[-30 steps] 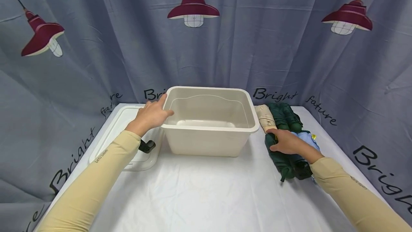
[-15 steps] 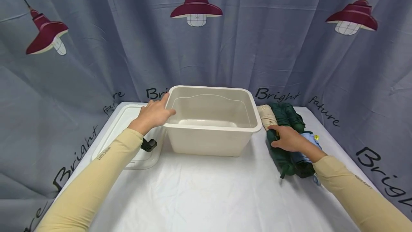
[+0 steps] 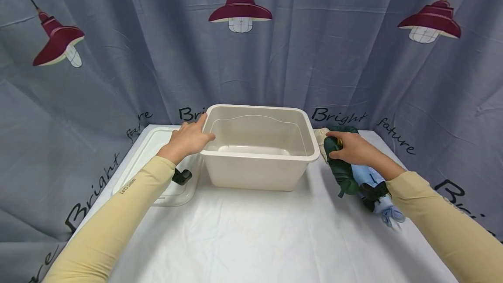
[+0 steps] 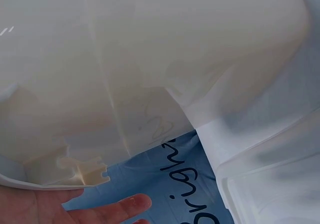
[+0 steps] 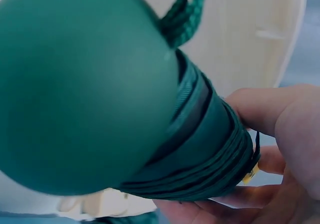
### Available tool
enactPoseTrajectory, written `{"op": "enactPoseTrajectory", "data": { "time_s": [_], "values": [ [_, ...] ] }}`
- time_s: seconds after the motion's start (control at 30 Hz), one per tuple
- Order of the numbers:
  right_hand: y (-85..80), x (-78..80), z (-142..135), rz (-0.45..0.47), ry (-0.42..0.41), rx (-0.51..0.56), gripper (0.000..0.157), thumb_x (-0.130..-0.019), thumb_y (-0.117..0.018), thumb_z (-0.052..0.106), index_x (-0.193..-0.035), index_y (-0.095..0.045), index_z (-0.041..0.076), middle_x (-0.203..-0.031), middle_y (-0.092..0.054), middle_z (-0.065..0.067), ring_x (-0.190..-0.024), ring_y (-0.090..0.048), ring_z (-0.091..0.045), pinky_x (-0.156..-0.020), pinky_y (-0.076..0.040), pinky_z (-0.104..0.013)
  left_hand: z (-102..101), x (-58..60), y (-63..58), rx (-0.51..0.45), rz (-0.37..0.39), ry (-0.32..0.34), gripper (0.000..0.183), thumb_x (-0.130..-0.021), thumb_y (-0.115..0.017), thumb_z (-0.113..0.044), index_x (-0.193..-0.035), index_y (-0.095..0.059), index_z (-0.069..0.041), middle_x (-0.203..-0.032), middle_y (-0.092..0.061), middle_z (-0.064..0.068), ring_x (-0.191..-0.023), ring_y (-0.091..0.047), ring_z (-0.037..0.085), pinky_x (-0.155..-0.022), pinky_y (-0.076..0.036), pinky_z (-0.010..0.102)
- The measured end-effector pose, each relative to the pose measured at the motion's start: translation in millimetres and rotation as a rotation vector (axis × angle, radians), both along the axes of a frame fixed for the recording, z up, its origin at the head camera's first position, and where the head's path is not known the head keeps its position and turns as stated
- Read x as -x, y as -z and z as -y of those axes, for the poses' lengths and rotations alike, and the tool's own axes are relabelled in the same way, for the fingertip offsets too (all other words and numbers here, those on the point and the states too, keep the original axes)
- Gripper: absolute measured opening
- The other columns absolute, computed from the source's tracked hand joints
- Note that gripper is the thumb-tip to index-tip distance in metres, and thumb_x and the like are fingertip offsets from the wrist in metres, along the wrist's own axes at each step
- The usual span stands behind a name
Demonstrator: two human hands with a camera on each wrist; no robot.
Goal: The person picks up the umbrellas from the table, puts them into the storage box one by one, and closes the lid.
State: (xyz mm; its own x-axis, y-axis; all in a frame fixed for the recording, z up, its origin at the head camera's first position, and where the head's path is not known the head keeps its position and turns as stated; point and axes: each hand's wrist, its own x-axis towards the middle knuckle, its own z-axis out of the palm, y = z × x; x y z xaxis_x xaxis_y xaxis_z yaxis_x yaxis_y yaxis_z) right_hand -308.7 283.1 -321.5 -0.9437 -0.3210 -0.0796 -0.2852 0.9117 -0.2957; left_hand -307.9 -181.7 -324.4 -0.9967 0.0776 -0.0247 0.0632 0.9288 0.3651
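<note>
My right hand [image 3: 355,148] grips a dark green folded umbrella [image 3: 342,173], raised over the other umbrellas to the right of the beige plastic storage box [image 3: 251,173]. The right wrist view shows its rounded handle [image 5: 85,93] and cord loop close up, with my thumb and fingers around the wrapped fabric. My left hand [image 3: 186,139] holds the box's left rim, thumb inside and other fingers outside. In the left wrist view the fingers [image 4: 115,211] show below the rim; the thumb is hidden. Nothing lies on the visible floor of the box.
Beside the box lie a beige folded umbrella [image 3: 321,137], a light blue one [image 3: 367,174] and a dark green one [image 3: 346,129] at the back. The box's lid [image 3: 157,143] lies flat at left. A printed curtain [image 3: 275,56] hangs behind the white-covered table [image 3: 251,239].
My right hand has lifted the dark green umbrella from the group and moved it up and slightly back, uncovering more of the light blue one. My left hand stays at the rim.
</note>
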Motion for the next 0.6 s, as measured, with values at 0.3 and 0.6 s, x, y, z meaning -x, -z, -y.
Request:
{"op": "enactPoseTrajectory", "data": {
  "time_s": [0.3,0.6],
  "values": [
    [-38.6,10.6,10.3,-0.049,-0.006,-0.013,0.071,-0.091,-0.071,0.024,-0.15,-0.042,-0.001,-0.116,-0.064,-0.027,-0.089,-0.061,-0.031,-0.069,-0.053,-0.042,0.0,0.0,0.6,0.01,-0.003,0.0,0.085,-0.094,-0.048,-0.049,-0.164,-0.009,-0.022,-0.156,-0.043,0.019,-0.143,-0.035,0.045,-0.108,-0.027,0.068],
    [-76.7,17.5,26.2,-0.073,0.02,-0.002,0.07,-0.092,-0.068,0.026,-0.151,-0.042,0.002,-0.133,-0.055,-0.031,-0.102,-0.058,-0.037,-0.077,-0.055,-0.049,-0.5,0.1,1.1,0.004,-0.009,0.004,0.085,-0.094,-0.048,-0.048,-0.164,-0.009,-0.022,-0.156,-0.042,0.019,-0.142,-0.035,0.046,-0.108,-0.027,0.067]
  ]
}}
